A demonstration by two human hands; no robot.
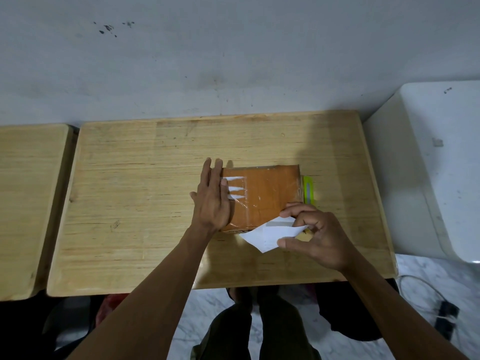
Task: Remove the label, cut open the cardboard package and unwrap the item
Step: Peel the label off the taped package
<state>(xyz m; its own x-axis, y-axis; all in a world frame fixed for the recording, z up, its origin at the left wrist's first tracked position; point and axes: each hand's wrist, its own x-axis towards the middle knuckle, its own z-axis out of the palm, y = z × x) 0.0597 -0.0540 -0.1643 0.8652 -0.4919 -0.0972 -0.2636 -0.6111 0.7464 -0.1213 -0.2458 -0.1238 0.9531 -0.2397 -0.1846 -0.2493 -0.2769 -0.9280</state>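
Observation:
A flat brown cardboard package (270,193), wrapped in clear tape, lies on the wooden table (135,198). My left hand (211,198) rests flat on the package's left edge, fingers extended and pressing down. My right hand (315,235) pinches a white paper label (270,236) at the package's near right corner; the label is peeled up and folded toward me, hanging past the package's front edge. A lime-green utility knife (308,189) lies on the table along the package's right side, partly hidden by it.
A second wooden table (28,203) stands to the left with a narrow gap between. A white wall runs behind both. A white appliance (431,162) stands at the right. Below the table are my legs, a marble floor and a cable with a plug (446,318).

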